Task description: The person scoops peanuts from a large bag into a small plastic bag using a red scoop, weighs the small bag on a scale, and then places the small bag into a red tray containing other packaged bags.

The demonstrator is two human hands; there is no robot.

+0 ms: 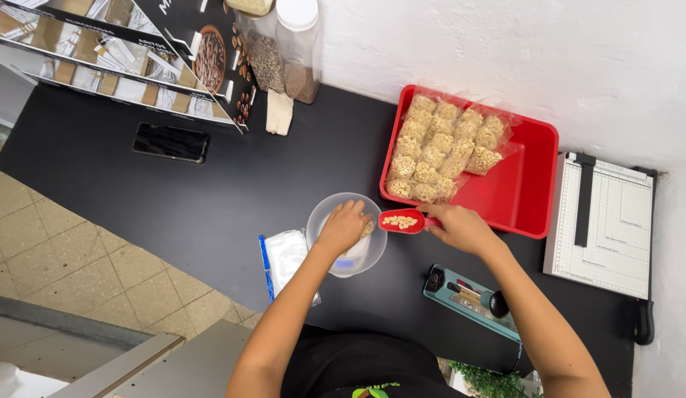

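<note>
Right hand is closed round the handle of a small red plastic scoop, holding it level so the pale nuts heaped in its bowl do not spill; the scoop hovers just beside the rim of a clear round plastic bowl. Left hand reaches down into that bowl with fingers curled, seemingly pinching or steadying something pale inside, though what it grips I cannot tell. The bowl appears to sit on a small scale near the front edge of the black bench, which would explain why nuts are being brought over it a little at a time.

Both forearms come in from the front edge and angle toward each other, wrists bent down, so the two hands meet almost side by side at the bowl.

Just left of the bowl lies a stack of empty clear plastic bags with a blue strip. Behind the scoop, toward the back right, a red rectangular plastic tray holds rows of filled clear packets of nuts, packed against its left side. A teal heat sealer lies near the front edge under the right forearm, and a white paper cutter rests at the right end. A black phone lies toward the back left.
</note>
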